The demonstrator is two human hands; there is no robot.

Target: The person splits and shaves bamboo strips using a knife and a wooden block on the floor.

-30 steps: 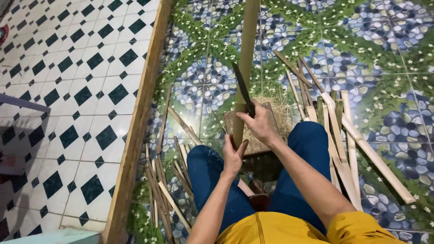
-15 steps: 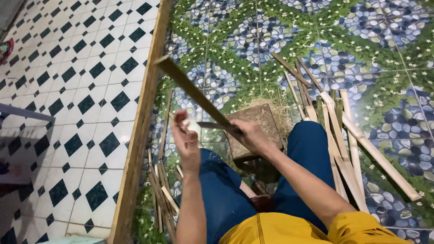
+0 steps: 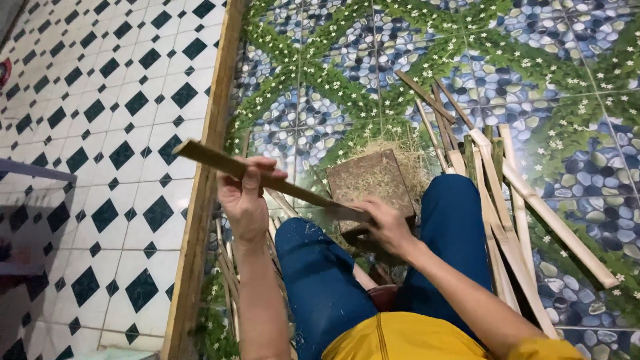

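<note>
My left hand grips a long flat bamboo strip that slants from the upper left down to my right hand. That hand is closed on a dark knife; most of the knife is hidden by the fingers, at the strip's lower end. Both hands hover above my knees in blue trousers. Just beyond them a square wooden block lies on the floor, with pale shavings around it.
Several split bamboo strips lie in a pile by my right leg, and more strips by my left knee. A long wooden beam divides the black-and-white tiled floor from the pebble-patterned floor.
The strip stood upright on the block with the knife at its top. It has tipped over to the left, and my left hand has moved up along it.
</note>
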